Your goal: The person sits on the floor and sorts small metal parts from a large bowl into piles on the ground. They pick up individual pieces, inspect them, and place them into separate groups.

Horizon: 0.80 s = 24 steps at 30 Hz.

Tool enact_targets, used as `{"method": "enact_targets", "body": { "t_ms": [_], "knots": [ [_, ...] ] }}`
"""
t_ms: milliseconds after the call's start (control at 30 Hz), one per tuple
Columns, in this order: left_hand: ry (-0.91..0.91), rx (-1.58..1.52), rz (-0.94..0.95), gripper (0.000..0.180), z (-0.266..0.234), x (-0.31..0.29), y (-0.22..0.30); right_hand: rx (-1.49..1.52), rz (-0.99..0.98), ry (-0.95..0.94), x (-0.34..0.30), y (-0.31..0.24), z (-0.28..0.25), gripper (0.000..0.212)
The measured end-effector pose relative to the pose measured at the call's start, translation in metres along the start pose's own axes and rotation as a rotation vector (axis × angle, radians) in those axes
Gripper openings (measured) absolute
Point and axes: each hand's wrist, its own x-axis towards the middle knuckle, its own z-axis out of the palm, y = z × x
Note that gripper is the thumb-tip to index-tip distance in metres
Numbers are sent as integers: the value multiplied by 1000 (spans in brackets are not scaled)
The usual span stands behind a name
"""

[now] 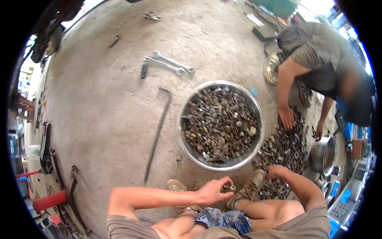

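Note:
My left hand (213, 192) is in front of the bowl, above my shoes, its fingers closed on a small metal part (228, 188) that looks like a nut or fitting. My right hand (277, 171) is curled at the near edge of a pile of loose nuts, bolts and other hardware (292, 148) on the floor; what its fingers hold, if anything, is hidden. Between the pile and the long bar stands a wide round metal bowl (184, 148), heaped with mixed bolts, nuts and small fittings (221, 123).
A co-worker (318, 47) crouches at right, one hand (287, 117) on the pile. Beside it stands a metal pot (318, 155). On the concrete floor lie a bent bar (158, 135), two wrenches (171, 63) and a black socket (143, 71). A red cylinder (49, 200) lies at left.

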Motion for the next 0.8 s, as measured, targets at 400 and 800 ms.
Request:
{"method": "enact_targets", "body": {
  "t_ms": [400,800],
  "knots": [
    [31,-126,80,39,-5,-8,2,-214,-328,422,-61,-62,-48,36],
    [165,-570,-178,44,-29,6,21,384,-1075,570,-147,-135,-90,29]
  ]
}}
